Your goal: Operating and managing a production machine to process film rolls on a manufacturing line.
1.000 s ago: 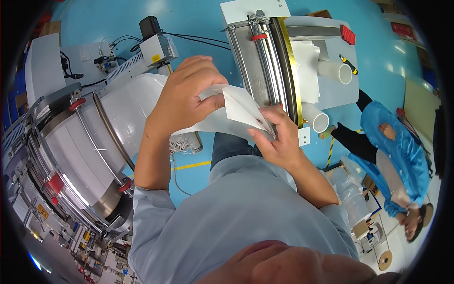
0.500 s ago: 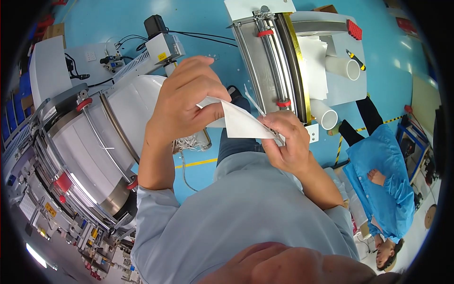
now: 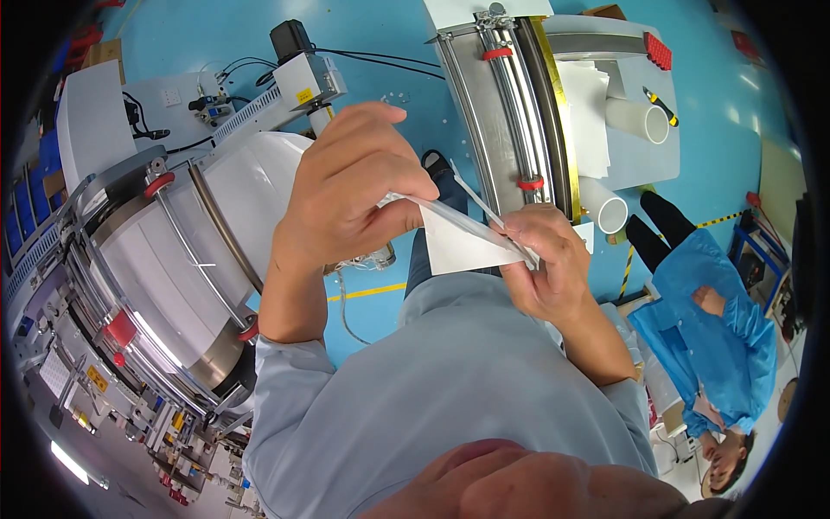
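Note:
A small white sheet, apparently folded or in layers, is stretched between my two hands in front of my chest. My left hand pinches its upper left end between thumb and fingers. At the lower right corner, my right hand grips the sheet between thumb and forefinger. A thin white strip sticks up and to the left from the right fingertips; whether it belongs to the sheet I cannot tell.
To the left stands a machine with a wide white roll and metal bars. Ahead, another roller unit adjoins a table holding white sheets, white tubes and a cutter knife. A person in a blue coat is at the right.
The view has shifted slightly. The sheet is tilted differently and now shows its layered upper edge. Both hands keep their hold on it.

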`<state>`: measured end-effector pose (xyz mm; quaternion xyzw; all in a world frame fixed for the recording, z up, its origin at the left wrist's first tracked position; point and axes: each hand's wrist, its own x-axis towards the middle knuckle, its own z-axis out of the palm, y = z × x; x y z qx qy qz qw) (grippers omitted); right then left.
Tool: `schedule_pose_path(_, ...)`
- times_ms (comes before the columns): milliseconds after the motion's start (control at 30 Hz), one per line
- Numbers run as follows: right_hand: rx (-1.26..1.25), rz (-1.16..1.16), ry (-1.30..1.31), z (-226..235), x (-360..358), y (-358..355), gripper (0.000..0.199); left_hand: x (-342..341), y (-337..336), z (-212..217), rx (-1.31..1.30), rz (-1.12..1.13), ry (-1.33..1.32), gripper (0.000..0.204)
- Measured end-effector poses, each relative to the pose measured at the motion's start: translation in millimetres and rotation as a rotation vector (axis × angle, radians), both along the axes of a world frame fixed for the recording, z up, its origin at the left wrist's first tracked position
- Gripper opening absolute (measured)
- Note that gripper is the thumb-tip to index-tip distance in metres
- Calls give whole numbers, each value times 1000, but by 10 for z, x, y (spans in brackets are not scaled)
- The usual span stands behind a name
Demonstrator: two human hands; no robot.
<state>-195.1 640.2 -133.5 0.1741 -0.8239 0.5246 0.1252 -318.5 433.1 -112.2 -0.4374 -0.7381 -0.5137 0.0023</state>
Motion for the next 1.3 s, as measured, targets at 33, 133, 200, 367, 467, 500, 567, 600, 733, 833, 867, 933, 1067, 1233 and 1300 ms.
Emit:
schedule_pose_path(33, -10, -10, 2, -4, 10, 0, 44, 9, -1, 3, -1, 0, -1, 31)
schedule_pose_path(133, -7, -6, -10, 12, 21, 14, 43, 15, -1, 40, -4, -21, -23, 27)
schedule_pose_path(200, -13, -8, 0, 1, 21, 25, 44, 0, -4, 86, 3, -120, -97, 21)
schedule_pose_path(367, 4, -11, 40, 50, 32, 37, 44, -10, -69, 140, 26, -202, -168, 26)
schedule_pose_path(467, 4, -13, 47, 70, 38, 49, 44, 9, -65, 135, 28, -204, -169, 26)
schedule_pose_path(500, 12, -15, 32, 83, 39, 51, 43, 17, -64, 133, 23, -197, -156, 25)
schedule_pose_path(567, 24, -16, 16, 107, 39, 54, 42, 14, -68, 136, 26, -206, -153, 25)
schedule_pose_path(600, 0, -35, 1, 116, 40, 53, 42, 13, -73, 137, 26, -217, -149, 25)
schedule_pose_path(733, -105, -78, -118, 97, 120, 60, 40, 13, -82, 133, 37, -243, -137, 22)
schedule_pose_path(833, -183, -92, -173, 84, 154, 64, 40, 19, -70, 148, 42, -244, -135, 21)
schedule_pose_path(867, -181, -89, -174, 85, 158, 70, 40, 17, -70, 151, 39, -253, -133, 20)
schedule_pose_path(933, -216, -76, -215, 88, 162, 81, 40, 18, -75, 162, 38, -259, -131, 20)
schedule_pose_path(1067, -297, -60, -270, 115, 159, 75, 40, 15, -82, 181, 23, -265, -132, 21)
schedule_pose_path(1233, -325, -65, -290, 98, 179, 85, 40, 24, -77, 178, 22, -258, -122, 23)
schedule_pose_path(1300, -309, -60, -278, 81, 179, 94, 40, 16, -78, 158, 32, -274, -111, 24)
